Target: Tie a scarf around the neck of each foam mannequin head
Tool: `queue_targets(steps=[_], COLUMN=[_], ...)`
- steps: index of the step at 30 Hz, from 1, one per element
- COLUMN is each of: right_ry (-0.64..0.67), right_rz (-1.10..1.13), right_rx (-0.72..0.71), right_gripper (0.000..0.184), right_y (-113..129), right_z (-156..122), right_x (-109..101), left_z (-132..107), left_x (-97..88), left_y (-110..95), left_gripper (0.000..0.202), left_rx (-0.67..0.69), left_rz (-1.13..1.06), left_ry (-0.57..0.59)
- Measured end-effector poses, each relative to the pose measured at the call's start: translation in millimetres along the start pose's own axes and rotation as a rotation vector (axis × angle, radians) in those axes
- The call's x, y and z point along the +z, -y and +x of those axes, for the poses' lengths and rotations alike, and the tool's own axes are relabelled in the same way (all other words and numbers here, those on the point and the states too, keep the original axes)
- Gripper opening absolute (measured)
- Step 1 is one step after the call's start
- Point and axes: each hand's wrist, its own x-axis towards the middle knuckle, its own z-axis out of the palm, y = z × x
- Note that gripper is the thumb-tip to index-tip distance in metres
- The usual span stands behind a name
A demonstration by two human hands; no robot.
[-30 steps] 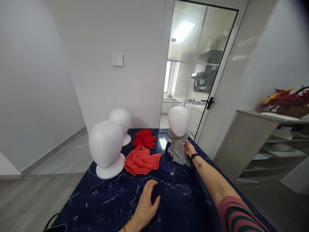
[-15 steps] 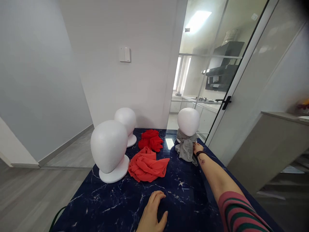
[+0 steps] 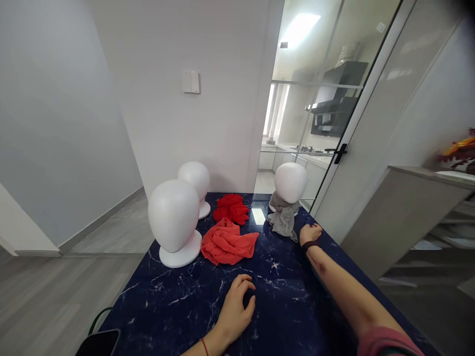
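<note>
My left hand (image 3: 237, 305) rests over the near part of the dark blue marbled table (image 3: 159, 306), fingers loosely curved and thumb apart, holding nothing. At the right, my right hand (image 3: 310, 233) is just beside a grey scarf (image 3: 284, 221), apart from it, with its fingers curled in and nothing visible in them. The grey scarf is wrapped round the neck of a white foam head (image 3: 291, 182), its end hanging down onto the table. A coral-red scarf (image 3: 230, 243) lies bunched beyond my left hand. Behind that is a crumpled bright red cloth (image 3: 232, 209).
Two bare white foam heads, a nearer one (image 3: 173, 215) and a farther one (image 3: 194, 179), stand on the table's left side. A dark phone-like device (image 3: 99, 342) is at the lower left edge. A glass door (image 3: 315, 123) and a cabinet (image 3: 393, 217) are to the right.
My right hand has let go of the grey scarf and moved slightly right, away from it. My left hand has shifted a little up the table. The view has tilted slightly.
</note>
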Motion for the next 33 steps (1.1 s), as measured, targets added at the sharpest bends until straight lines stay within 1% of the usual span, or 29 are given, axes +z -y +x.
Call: queue_targets(steps=[2,4,5,6,7,8,9,11,13,14,15,16,17,18,20,21,22,23,24,26,27,29,31,32,33], right_ry=[0.133,0.351,0.467,0.592,0.686,0.755,0.806,0.874,0.960,1.004,1.048,1.094,1.154,1.222,1.363,1.389,1.355,1.267,1.147,0.913,0.828,0.719,0.555,0.422,0.251], right_rz=[0.029,0.075,0.097,0.120,0.129,0.109,0.065,-0.072,-0.173,-0.182,-0.166,-0.130,-0.073,0.006,0.223,0.348,0.476,0.593,0.685,0.796,0.823,0.850,0.890,0.897,0.843], right_rx=[-0.092,-0.249,-0.338,-0.443,-0.527,-0.601,-0.667,-0.768,-0.848,-0.870,-0.868,-0.835,-0.768,-0.662,-0.393,-0.257,-0.126,-0.017,0.063,0.156,0.176,0.177,0.168,0.161,0.144], right_gripper=[0.028,0.031,0.037,0.047,0.056,0.060,0.060,0.045,0.028,0.022,0.019,0.017,0.019,0.023,0.033,0.036,0.039,0.040,0.041,0.044,0.046,0.050,0.052,0.053,0.051], right_y=[1,9,15,23,31,39,46,57,62,62,62,61,60,60,59,59,59,59,59,58,57,56,52,49,45], right_z=[-39,-86,-111,-135,-159,-180,-200,-231,-252,-258,-262,-263,-262,-259,-249,-243,-237,-230,-223,-207,-198,-176,-149,-134,-120], right_x=[-7,-6,-3,1,5,8,10,7,-6,-15,-26,-38,-50,-62,-82,-89,-95,-98,-100,-102,-104,-110,-124,-134,-144], left_z=[2,3,3,3,2,1,0,-1,-2,-2,-1,0,1,2,3,3,3,2,1,-2,-3,-8,-13,-14,-15], left_x=[-0.1,-0.3,-0.6,-1.3,-2.4,-4.0,-6.1,-12.4,-20.4,-24.5,-28.2,-31.4,-33.7,-35.1,-35.9,-35.6,-35.3,-35.1,-35.1,-35.3,-35.1,-33.1,-28.4,-25.3,-22.0], left_y=[-1,-1,0,0,0,1,2,4,8,11,13,16,18,19,21,20,19,17,15,9,5,-1,-6,-6,-5], left_gripper=[0.020,0.021,0.021,0.021,0.021,0.021,0.022,0.025,0.030,0.032,0.034,0.035,0.035,0.032,0.025,0.024,0.025,0.026,0.027,0.029,0.031,0.041,0.054,0.058,0.060], left_rx=[0.009,0.017,0.023,0.030,0.039,0.047,0.054,0.053,0.019,-0.005,-0.030,-0.050,-0.064,-0.067,-0.061,-0.056,-0.047,-0.031,-0.009,0.070,0.128,0.264,0.387,0.423,0.436], left_rz=[-0.024,-0.038,-0.039,-0.035,-0.031,-0.025,-0.017,0.006,0.037,0.052,0.064,0.074,0.086,0.106,0.172,0.215,0.262,0.312,0.363,0.450,0.475,0.480,0.465,0.462,0.461], left_ry=[-0.037,-0.086,-0.118,-0.156,-0.202,-0.256,-0.315,-0.452,-0.594,-0.645,-0.675,-0.679,-0.661,-0.624,-0.542,-0.505,-0.469,-0.430,-0.384,-0.265,-0.199,-0.081,-0.022,-0.021,-0.033])
